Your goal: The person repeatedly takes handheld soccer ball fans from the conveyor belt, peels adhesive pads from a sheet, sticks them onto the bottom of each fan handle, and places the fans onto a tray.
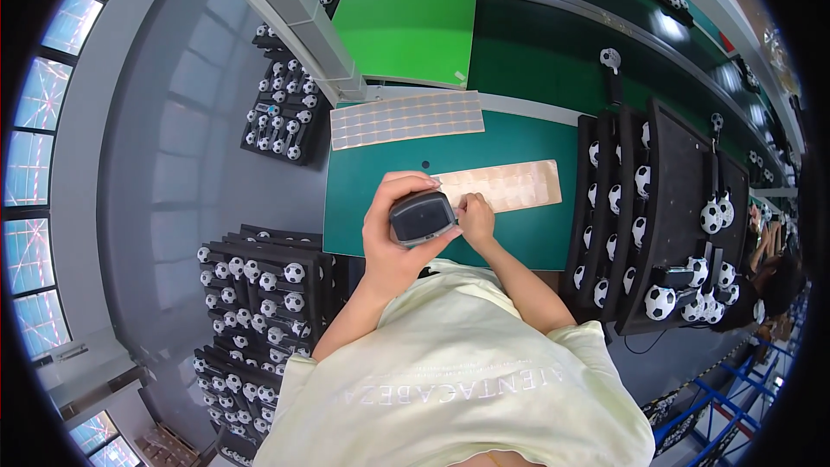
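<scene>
In the middle of the frame, the left hand (380,227) holds a dark, rounded object (421,218) with a grey rim; its fingers curl round the upper left side and the thumb lies along the lower edge. Just to the right, the right hand (478,225) has its fingers bent close together near the object's right edge and the lower edge of a pale, peach-toned sheet (519,186). Whether these fingers pinch anything, I cannot tell, as the tips are partly hidden. The sheet lies slightly tilted on a green table (372,177), right of the frame's centre, and is marked in rows of rounded patches. Above and to the left of it, near the table's far edge, lies a second sheet (406,119) with grey patches in rows. A small dark hole (425,164) shows in the table between the two sheets. A bright green panel (406,17) fills the upper middle. Right of the table stand black trays (692,173) carrying black pieces with white-and-black football-patterned balls (660,303). More such balls sit in black stacks (259,290) at the lower left. A pale yellow shirt (450,372) fills the lower middle.
</scene>
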A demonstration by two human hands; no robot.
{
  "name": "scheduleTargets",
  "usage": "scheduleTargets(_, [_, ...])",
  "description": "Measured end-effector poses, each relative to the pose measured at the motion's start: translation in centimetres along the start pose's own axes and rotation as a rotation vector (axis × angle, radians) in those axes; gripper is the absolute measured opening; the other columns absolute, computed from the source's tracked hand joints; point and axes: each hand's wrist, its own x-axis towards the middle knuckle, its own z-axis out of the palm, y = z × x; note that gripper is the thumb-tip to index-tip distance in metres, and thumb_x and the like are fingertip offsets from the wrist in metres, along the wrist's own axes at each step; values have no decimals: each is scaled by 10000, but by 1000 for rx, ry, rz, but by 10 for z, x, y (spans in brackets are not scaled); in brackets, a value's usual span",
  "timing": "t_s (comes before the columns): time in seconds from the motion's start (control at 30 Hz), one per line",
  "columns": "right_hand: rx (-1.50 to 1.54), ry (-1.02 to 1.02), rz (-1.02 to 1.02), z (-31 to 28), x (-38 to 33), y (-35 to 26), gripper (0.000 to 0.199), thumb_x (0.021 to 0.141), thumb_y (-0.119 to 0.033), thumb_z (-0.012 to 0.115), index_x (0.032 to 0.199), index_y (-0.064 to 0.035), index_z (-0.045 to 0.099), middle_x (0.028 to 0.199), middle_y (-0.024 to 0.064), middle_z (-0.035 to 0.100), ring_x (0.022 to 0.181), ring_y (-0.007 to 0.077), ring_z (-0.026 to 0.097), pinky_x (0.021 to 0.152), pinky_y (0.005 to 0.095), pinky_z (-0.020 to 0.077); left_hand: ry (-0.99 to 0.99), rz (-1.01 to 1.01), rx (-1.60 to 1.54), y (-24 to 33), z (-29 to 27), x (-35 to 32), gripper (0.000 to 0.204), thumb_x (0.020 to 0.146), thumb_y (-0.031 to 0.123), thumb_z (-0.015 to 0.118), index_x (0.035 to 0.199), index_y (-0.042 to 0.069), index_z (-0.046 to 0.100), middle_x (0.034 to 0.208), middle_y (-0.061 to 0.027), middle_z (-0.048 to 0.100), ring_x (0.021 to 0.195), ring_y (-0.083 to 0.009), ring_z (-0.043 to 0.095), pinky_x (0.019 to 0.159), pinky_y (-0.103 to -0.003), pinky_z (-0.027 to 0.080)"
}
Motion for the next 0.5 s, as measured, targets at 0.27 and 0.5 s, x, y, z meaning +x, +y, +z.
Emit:
scheduleTargets(0.27, [887, -639, 449, -84, 19, 2, 177, 806, -210, 660, 879, -84, 559, 931, 55, 614, 876, 223, 606, 713, 413, 470, -111, 58, 25, 9, 5, 7, 494, 612, 16, 763, 1032, 11, 503, 1014, -134, 561, 956, -214, 536, 847, -319, 430])
scheduleTargets(0.5, [1163, -230, -186, -266, -67, -145, 98, 830, -52, 580, 827, 11, 505, 787, 112, 588, 522, 113, 566, 351, 157, 345, -188, 168, 220, 9, 12, 14, 492, 600, 29, 775, 1018, 9, 516, 997, -145, 561, 927, -222, 540, 825, -315, 439])
